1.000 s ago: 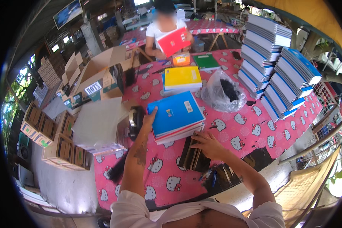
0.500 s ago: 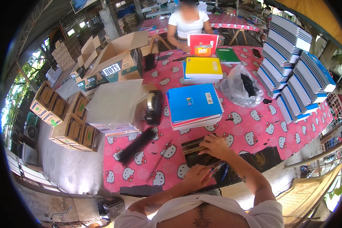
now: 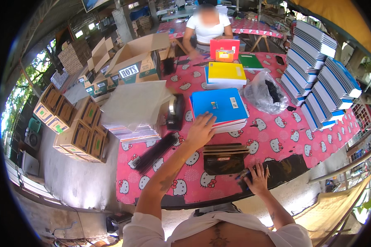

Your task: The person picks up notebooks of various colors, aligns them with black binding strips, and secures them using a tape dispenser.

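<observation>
My left hand (image 3: 202, 129) reaches forward with its fingers stretched out, at the near left corner of the top blue notebook (image 3: 220, 105) on a stack. Whether it lifts or only touches the cover I cannot tell. My right hand (image 3: 257, 180) lies with fingers spread on the black patch (image 3: 286, 168) along the table's near edge. Beside its thumb is a small dark blue pen-like thing (image 3: 244, 174), partly covered. Between my hands and the stack sits a dark, worn holder (image 3: 223, 162) with upright brown slats along its back.
Dark thin strips (image 3: 154, 154) and a black tape dispenser (image 3: 175, 112) lie left of the notebooks, by a tall pile of sheets (image 3: 132, 101). Yellow notebooks (image 3: 226, 73), a plastic bag (image 3: 266, 96) and tall notebook stacks (image 3: 305, 61) stand beyond. A person (image 3: 206, 26) works opposite.
My left hand has gone from the near edge forward to the blue notebook. My right hand has left the holder and come back to the near edge. The other person's hand has moved left.
</observation>
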The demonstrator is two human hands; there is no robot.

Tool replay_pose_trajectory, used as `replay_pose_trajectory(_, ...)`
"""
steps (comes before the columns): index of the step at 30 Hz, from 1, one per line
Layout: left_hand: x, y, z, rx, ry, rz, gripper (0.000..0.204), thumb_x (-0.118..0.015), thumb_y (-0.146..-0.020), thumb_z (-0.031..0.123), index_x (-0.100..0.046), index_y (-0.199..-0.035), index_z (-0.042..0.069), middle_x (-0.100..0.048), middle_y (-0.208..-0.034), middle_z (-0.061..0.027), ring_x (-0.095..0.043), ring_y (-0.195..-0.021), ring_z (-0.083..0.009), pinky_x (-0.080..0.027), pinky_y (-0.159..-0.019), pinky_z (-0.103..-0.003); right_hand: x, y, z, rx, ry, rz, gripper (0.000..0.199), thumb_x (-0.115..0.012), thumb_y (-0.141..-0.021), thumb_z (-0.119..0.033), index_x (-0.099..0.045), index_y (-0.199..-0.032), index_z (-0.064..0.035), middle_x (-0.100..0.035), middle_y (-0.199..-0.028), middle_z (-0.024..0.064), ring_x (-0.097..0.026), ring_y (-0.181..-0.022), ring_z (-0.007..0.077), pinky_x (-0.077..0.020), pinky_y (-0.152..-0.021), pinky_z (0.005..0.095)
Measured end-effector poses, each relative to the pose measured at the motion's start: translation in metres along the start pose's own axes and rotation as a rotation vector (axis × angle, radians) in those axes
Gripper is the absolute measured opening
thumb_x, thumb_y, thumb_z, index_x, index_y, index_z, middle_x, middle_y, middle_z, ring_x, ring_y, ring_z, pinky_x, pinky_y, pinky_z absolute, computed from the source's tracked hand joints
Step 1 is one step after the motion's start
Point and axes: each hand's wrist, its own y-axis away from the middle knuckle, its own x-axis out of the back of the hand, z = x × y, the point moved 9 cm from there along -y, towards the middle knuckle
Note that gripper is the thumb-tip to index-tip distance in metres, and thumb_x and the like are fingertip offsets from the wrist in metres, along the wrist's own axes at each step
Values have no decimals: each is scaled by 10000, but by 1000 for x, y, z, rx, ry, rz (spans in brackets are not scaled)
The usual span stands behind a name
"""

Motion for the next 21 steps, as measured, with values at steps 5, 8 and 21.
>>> replay_pose_trajectory(5,-85,9,-24,-111,-190,-212,319,-634,-906,162,-597,-1187,15,-667,-1158,-163,-642,-1110,-331,-539,-942,-414,1,-65,82,-137,48,15,605,-576,-937,-434,-440,-1482,-208,-266,-1605,178,-255,-1471,422,-184,-1139,686)
replay_pose_trajectory(8,-91,13,-21,-89,-117,-253,197,-594,-912,104,-599,-1090,21,-691,-1097,-156,-692,-976,-327,-581,-794,-410,11,-118,108,-199,142,1,552,-579,-943,-407,-484,-1440,-187,-337,-1569,187,-277,-1459,426,-214,-1134,674)
replay_pose_trajectory(21,-30,-9,28,-151,-91,-282,141,-563,-973,132,-614,-1058,32,-671,-941,-154,-671,-781,-333,-551,-684,-420,26,-230,-34,-590,-1963,-680,907,-448,-903,-765,-493,-1388,0,-605,-1299,182,-530,-1265,347,-380,-1056,600)
